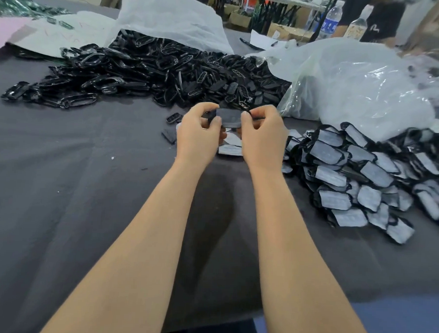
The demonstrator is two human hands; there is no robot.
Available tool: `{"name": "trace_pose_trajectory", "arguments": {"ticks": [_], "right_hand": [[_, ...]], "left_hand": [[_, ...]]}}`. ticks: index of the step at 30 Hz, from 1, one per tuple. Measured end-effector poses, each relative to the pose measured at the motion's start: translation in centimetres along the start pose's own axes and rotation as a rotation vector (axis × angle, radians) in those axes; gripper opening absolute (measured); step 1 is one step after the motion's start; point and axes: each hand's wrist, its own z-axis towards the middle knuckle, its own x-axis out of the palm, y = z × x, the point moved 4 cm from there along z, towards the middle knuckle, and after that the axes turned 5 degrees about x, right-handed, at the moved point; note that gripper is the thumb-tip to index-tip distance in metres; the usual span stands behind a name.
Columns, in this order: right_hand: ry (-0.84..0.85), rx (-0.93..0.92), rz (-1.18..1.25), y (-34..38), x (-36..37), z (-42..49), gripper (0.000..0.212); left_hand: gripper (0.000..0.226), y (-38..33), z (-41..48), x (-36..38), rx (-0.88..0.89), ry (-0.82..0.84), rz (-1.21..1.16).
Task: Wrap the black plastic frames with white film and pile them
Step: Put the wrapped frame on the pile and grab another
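Writing: We find no words we can read. The blue label on the clear plastic water bottle [331, 20], far beyond our hands, is too blurred.
Grip: Our left hand [202, 133] and right hand [262, 136] each pinch one end of a black oblong plastic frame [229, 117], with thumbs and forefingers curled round it.
Frame in hand: It spans the gap between our two hands, long side across, with greyish-white film over its face.
Film sheets: Small white film sheets [230, 149] lie on the dark grey table cloth [74, 185], directly beneath the grip.
Bare frames: A heap of unwrapped black frames [155, 68] spreads beyond the grip and to its left. Two loose black frames [170, 118] lie just beside our left hand.
Wrapped frames: A pile of film-wrapped frames [364, 177] sits near our right hand, on its right.
Bags: A white bag [169, 15] stands behind the heap. A clear plastic bag [355, 84] bulges beyond the wrapped pile.
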Motion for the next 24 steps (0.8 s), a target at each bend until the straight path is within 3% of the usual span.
{"name": "trace_pose_trajectory", "arguments": {"ticks": [3,10,15,24], "right_hand": [[-0.124,0.039,-0.081,-1.8,-3.9,0.9,0.014],[-0.346,0.195,-0.289,-6.4,-11.6,1.8,0.016],[-0.333,0.281,-0.396,-8.8,-12.7,1.9,0.018],[-0.353,0.274,-0.416,-9.4,-12.2,3.0,0.019]], "left_hand": [[0.014,-1.3,-0.7,4.1,-0.005,0.068,0.036],[0.017,-3.4,-3.0,13.4,0.101,0.202,0.376],[0.023,-2.6,-3.9,16.3,0.1,0.211,0.617],[0.025,-2.4,-2.9,17.5,0.156,0.173,0.614]]}}
